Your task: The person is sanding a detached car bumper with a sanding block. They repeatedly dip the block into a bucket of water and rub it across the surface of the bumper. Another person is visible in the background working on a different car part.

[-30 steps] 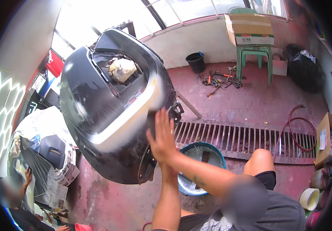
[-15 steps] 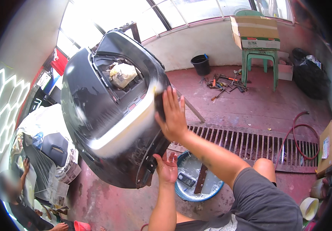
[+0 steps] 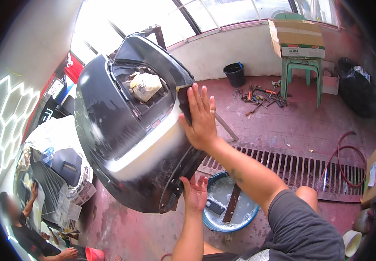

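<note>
Evidently, the step in hand is rubbing down a large dark bumper cover [image 3: 103, 104], which fills the middle left of the frame. Nearest, at the lower centre, the left hand [image 3: 195, 195] is open and palm up, its fingers loosely bent; it grips nothing, and its thumb appears to touch the cover's lower right edge. Just above, at mid-frame, the right hand [image 3: 202, 119] lies flat with its fingers extended, pressing a thin dark pad [image 3: 183, 103] against the cover beside a whitish band [image 3: 146, 152]. As I judge it, the next move calls for even pressure from that flat palm, with the left hand steadying the edge.

Below and to the right of the cover, a blue basin [image 3: 256, 214] of sudsy water holds a brown strip [image 3: 232, 204] and a dark block [image 3: 215, 206]. Beyond the basin, a floor grate [image 3: 283, 167] crosses to the right. Farther back, scattered tools [image 3: 262, 98] lie near a black bucket [image 3: 234, 76], and at the upper right a cardboard box [image 3: 299, 37] sits on a green stool [image 3: 303, 65].
</note>
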Motion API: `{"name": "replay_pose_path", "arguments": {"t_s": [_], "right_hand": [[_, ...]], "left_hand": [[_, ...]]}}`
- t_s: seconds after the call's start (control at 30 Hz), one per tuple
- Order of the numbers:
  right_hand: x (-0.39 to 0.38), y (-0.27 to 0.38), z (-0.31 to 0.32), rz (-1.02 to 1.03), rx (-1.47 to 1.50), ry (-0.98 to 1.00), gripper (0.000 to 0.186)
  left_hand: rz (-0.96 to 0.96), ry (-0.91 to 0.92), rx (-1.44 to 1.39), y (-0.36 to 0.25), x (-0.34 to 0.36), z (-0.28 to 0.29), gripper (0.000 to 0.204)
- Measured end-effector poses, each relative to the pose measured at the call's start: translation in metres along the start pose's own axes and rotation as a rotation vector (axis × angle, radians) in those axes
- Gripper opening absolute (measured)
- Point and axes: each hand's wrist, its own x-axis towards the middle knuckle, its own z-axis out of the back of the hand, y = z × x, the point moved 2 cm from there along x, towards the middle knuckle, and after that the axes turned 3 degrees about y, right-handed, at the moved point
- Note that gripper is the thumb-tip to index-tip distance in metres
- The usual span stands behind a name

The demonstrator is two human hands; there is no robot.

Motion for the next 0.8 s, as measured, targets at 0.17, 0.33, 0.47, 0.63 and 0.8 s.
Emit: {"name": "replay_pose_path", "arguments": {"t_s": [0.17,0.33,0.47,0.63,0.8], "right_hand": [[-0.057,0.016,-0.007,0.035,0.003,0.147,0.085],[0.016,0.012,-0.004,-0.072,-0.004,-0.034,0.081],[-0.061,0.033,-0.016,-0.005,0.057,0.106,0.085],[0.021,0.016,-0.007,-0.113,0.002,-0.055,0.084],[-0.090,0.067,-0.030,-0.093,0.137,0.115,0.085]], "left_hand": [[-0.032,-0.022,0.019,-0.008,-0.003,-0.010,0.060],[-0.035,-0.006,0.035,0.002,0.005,0.007,0.063],[-0.025,0.012,0.022,-0.001,0.002,-0.001,0.061],[-0.050,0.076,0.025,0.000,0.002,0.005,0.062],[-0.114,0.230,0.175,-0.007,-0.007,-0.036,0.076]]}}
